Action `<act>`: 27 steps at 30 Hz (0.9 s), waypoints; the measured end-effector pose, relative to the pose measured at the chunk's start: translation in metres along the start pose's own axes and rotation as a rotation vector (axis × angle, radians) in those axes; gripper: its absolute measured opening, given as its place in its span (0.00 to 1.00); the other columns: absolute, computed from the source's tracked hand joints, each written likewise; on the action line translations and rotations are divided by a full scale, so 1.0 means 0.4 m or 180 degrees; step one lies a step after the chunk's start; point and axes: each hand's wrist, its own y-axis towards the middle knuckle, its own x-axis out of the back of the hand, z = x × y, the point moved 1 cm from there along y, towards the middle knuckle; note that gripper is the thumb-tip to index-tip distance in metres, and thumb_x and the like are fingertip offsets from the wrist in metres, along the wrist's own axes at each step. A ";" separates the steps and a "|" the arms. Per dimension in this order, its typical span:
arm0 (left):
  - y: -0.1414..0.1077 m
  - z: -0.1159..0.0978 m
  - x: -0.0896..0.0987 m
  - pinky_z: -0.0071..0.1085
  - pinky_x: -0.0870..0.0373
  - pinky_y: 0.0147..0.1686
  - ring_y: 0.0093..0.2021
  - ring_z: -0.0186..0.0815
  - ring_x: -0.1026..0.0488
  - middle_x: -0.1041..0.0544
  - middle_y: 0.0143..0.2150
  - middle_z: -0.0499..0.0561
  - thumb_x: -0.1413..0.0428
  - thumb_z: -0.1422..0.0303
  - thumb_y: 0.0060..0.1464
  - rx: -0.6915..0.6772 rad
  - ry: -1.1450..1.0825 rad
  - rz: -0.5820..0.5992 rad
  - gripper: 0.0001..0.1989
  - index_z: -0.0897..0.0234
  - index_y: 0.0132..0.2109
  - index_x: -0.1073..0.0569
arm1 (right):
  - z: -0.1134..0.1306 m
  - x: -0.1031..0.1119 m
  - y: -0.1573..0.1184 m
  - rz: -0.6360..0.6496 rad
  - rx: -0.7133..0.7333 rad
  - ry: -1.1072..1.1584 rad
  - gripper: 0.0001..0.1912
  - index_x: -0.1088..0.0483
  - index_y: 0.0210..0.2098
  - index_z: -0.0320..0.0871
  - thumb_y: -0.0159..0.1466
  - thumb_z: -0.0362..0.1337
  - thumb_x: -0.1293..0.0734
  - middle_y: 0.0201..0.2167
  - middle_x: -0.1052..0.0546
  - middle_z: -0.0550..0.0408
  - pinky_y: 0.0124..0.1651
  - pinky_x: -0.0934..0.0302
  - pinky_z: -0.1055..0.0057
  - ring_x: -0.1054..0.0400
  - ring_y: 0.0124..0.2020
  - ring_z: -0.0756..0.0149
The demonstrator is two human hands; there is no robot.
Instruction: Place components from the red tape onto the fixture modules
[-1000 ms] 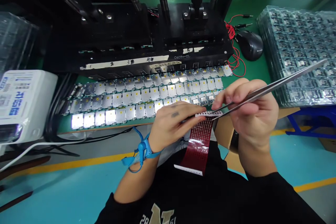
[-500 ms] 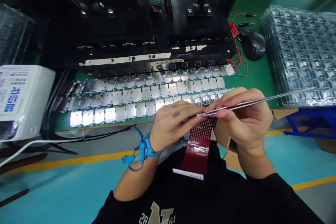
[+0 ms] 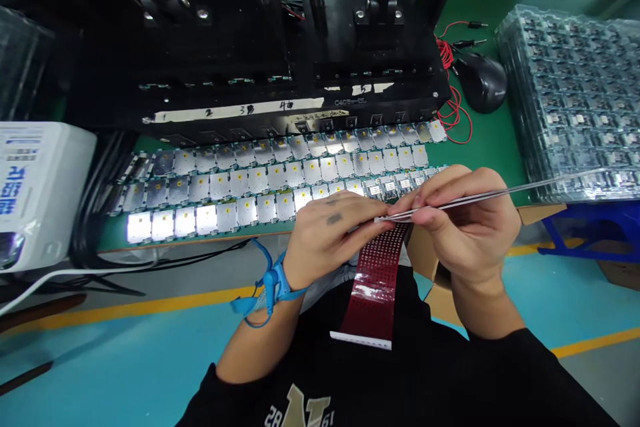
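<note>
A dark red perforated strip [image 3: 375,280] with a white end hangs down in front of my torso, its upper end at my fingers. My left hand [image 3: 333,230], with a blue band on the wrist, is closed on the left end of some thin white-edged strips [image 3: 480,196]. Those strips are seen nearly edge-on and reach far to the right. My right hand [image 3: 465,220] pinches them between thumb and fingers, just right of my left hand. Where the red strip meets the white-edged ones is partly hidden by my fingers.
Rows of small metal-covered boards [image 3: 237,183] line the green bench before a black fixture [image 3: 370,113]. At the right are a black mouse [image 3: 481,83], red wires [image 3: 457,117] and stacked clear trays [image 3: 575,100]. A white device [image 3: 37,187] stands at the left.
The hanging red strip has swung slightly, its lower white end shifting a little down and right. Both hands keep their grip in nearly the same place. The view has shifted slightly.
</note>
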 end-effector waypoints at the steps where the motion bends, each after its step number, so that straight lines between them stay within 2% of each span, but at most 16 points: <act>1: 0.000 0.000 0.000 0.30 0.22 0.37 0.36 0.30 0.22 0.18 0.37 0.51 0.42 0.70 0.62 -0.0001 0.0004 0.0004 0.05 0.64 0.44 0.26 | 0.000 -0.001 0.000 0.0008 -0.0005 -0.0014 0.12 0.30 0.39 0.48 0.60 0.27 0.28 0.32 0.28 0.59 0.33 0.23 0.67 0.24 0.33 0.68; 5: 0.003 -0.003 0.000 0.30 0.23 0.35 0.34 0.31 0.23 0.18 0.36 0.51 0.41 0.70 0.61 0.0013 -0.0004 0.0016 0.05 0.65 0.44 0.26 | 0.003 -0.008 0.003 -0.0054 -0.0099 -0.0021 0.09 0.31 0.37 0.49 0.61 0.31 0.28 0.31 0.28 0.60 0.32 0.23 0.68 0.25 0.31 0.69; 8: 0.000 -0.002 0.001 0.30 0.23 0.36 0.35 0.31 0.22 0.18 0.36 0.49 0.39 0.70 0.59 0.0056 0.0029 0.0032 0.07 0.64 0.44 0.25 | 0.007 0.003 0.015 -0.0337 -0.0071 0.0027 0.07 0.32 0.36 0.48 0.62 0.33 0.29 0.30 0.29 0.60 0.30 0.24 0.69 0.26 0.28 0.71; 11: -0.006 0.001 0.004 0.31 0.23 0.40 0.39 0.31 0.21 0.18 0.37 0.49 0.41 0.73 0.61 0.0035 0.0050 0.0198 0.07 0.62 0.46 0.25 | -0.004 0.042 0.034 -0.0693 -0.0161 -0.0107 0.08 0.33 0.33 0.46 0.63 0.37 0.29 0.28 0.29 0.61 0.28 0.25 0.71 0.26 0.27 0.71; 14: -0.005 -0.006 0.003 0.34 0.24 0.44 0.45 0.33 0.22 0.18 0.42 0.50 0.47 0.77 0.63 -0.0168 0.0234 0.0475 0.10 0.63 0.49 0.27 | -0.037 0.097 0.048 -0.0852 -0.0439 -0.0408 0.10 0.34 0.32 0.45 0.63 0.38 0.29 0.27 0.29 0.61 0.25 0.27 0.73 0.25 0.26 0.70; 17: 0.008 -0.025 -0.019 0.39 0.27 0.46 0.50 0.38 0.23 0.19 0.48 0.52 0.48 0.77 0.64 -0.0471 0.0848 0.0741 0.08 0.65 0.47 0.28 | -0.075 0.137 0.052 -0.0898 -0.0652 -0.0691 0.12 0.35 0.31 0.45 0.61 0.40 0.27 0.24 0.29 0.62 0.23 0.30 0.76 0.26 0.24 0.71; 20: 0.026 -0.040 -0.058 0.41 0.30 0.51 0.58 0.42 0.27 0.22 0.55 0.54 0.49 0.76 0.65 -0.0671 0.1243 0.0968 0.06 0.65 0.45 0.29 | -0.101 0.147 0.051 -0.0904 -0.0798 -0.0766 0.14 0.35 0.30 0.45 0.60 0.42 0.26 0.23 0.28 0.63 0.22 0.31 0.78 0.27 0.21 0.72; 23: 0.036 -0.036 -0.095 0.42 0.33 0.55 0.63 0.43 0.31 0.27 0.61 0.56 0.51 0.75 0.66 -0.0702 0.1472 0.1148 0.07 0.65 0.43 0.28 | -0.114 0.141 0.051 -0.0859 -0.0933 -0.0735 0.13 0.35 0.31 0.45 0.60 0.42 0.27 0.22 0.27 0.63 0.22 0.30 0.78 0.27 0.21 0.72; 27: 0.036 -0.020 -0.111 0.43 0.33 0.57 0.63 0.44 0.31 0.28 0.62 0.60 0.52 0.74 0.66 -0.0649 0.1642 0.1331 0.09 0.66 0.42 0.27 | -0.121 0.140 0.052 -0.0820 -0.0918 -0.0686 0.13 0.35 0.30 0.44 0.59 0.40 0.26 0.22 0.26 0.64 0.21 0.30 0.80 0.26 0.21 0.72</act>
